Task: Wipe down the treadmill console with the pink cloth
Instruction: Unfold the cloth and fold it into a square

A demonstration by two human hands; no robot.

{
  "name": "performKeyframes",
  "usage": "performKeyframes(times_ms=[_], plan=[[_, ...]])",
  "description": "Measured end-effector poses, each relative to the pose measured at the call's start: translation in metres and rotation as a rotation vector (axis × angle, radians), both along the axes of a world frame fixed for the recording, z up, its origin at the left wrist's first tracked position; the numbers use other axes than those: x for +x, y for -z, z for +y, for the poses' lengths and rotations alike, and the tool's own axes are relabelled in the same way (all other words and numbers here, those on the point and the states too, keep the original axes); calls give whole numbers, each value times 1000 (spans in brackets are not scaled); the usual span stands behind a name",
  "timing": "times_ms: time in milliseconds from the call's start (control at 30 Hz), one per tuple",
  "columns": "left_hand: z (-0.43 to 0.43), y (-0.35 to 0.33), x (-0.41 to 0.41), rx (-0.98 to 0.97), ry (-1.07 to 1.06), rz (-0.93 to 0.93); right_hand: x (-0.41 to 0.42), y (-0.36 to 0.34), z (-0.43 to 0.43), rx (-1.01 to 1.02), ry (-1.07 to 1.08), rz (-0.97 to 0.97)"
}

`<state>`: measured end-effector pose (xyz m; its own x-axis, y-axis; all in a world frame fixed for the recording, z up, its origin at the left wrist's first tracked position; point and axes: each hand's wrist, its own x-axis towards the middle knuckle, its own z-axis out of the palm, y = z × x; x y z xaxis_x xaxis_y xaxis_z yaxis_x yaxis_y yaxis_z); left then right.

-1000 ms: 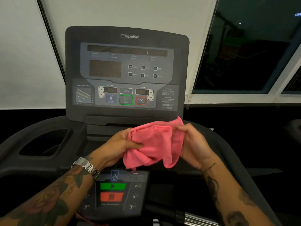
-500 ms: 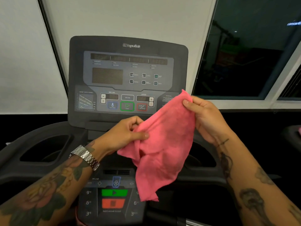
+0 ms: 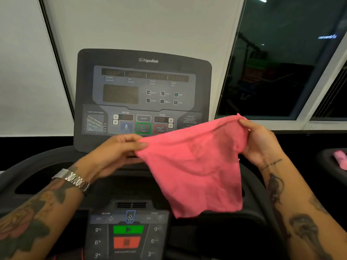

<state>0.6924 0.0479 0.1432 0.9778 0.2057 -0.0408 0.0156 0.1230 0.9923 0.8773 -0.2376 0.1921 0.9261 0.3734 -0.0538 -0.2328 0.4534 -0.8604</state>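
Head view: looking down past both my forearms at the treadmill console, which stands upright dead ahead.
Cloth: pink cloth stretched out between my two hands, top edge running left to right and rising toward the right, the rest hanging down in a loose flap.
Left hand: left hand pinches the left corner, thumb and fingers closed on the edge, nothing else in it.
Right hand: right hand grips the right corner, fingers curled over the top hem.
Where the cloth sits: in the air in front of the console, its upper edge overlapping the lower right bit of the panel near the stop button. Can't tell if it's actually touching the panel; I'd guess not.
Key relation: console face is straight beyond the cloth and mostly up and left of it, so the left hand is nearer the display; the right one is off by the panel's right edge.
Lower keypad: lower control panel sits below my wrists, under the hanging flap.
My guess: wiping hasn't started, so next is bunching the cloth and pushing forward and up.
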Motion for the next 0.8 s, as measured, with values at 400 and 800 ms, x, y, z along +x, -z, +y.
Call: performKeyframes(times_ms=[400,800], plan=[[-101,-26,48,-112,-243,-116,-82,54,65,-700,342,-995],[-114,-17,44,163,-325,-157,-107,63,72,-1001,167,-1184]])
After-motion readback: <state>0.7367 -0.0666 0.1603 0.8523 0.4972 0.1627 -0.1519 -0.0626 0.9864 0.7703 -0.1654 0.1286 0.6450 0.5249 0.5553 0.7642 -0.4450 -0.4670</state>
